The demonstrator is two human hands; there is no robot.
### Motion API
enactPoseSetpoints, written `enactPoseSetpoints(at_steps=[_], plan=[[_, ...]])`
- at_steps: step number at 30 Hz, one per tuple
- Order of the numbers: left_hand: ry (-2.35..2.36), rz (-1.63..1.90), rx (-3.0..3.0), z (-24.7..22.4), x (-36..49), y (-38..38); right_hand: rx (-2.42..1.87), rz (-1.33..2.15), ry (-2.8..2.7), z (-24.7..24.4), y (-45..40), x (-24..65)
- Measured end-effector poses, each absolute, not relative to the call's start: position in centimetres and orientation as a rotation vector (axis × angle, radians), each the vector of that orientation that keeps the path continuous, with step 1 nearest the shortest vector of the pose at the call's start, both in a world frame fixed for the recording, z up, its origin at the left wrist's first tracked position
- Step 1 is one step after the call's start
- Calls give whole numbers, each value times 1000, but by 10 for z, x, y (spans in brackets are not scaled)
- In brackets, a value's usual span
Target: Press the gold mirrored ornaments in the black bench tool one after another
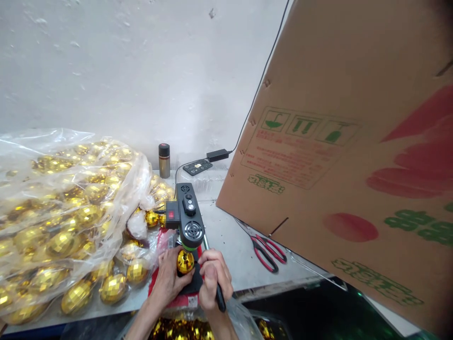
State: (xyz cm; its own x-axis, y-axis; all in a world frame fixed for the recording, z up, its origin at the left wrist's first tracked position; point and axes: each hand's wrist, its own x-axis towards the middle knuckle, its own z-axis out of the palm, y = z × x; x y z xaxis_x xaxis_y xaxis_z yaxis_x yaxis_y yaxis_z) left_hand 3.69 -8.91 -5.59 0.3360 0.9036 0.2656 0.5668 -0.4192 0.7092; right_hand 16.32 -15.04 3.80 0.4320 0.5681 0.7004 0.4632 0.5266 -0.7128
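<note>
Left hand (168,277) pinching gold mirrored ball (185,262) under black machine head (191,213), right hand (214,276) clamped round black handle (220,299), red-and-black scissors (268,250) beside cardboard box (311,198).

Gold ball (185,262): lower centre, partly lost to me behind the left hand (169,274) curled round it.
Black handle (221,299): mostly buried in the right hand (215,277); I catch just its lower end.
Small screen (172,215): a pixelated smudge left of centre, unreadable from here.
Cardboard box (325,61): runs off the top and right edges, its small print (288,163) too blurred to read.
Clear bag (144,172): cut by the left edge.
Forearms (146,316): sliced off at the bottom.
</note>
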Motion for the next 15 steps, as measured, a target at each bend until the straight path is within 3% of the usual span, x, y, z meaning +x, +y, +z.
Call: enactPoseSetpoints(at_steps=[15], plan=[[1300,910,2096,-62,38,-89,-1051,139,-1144,27,-152,160]])
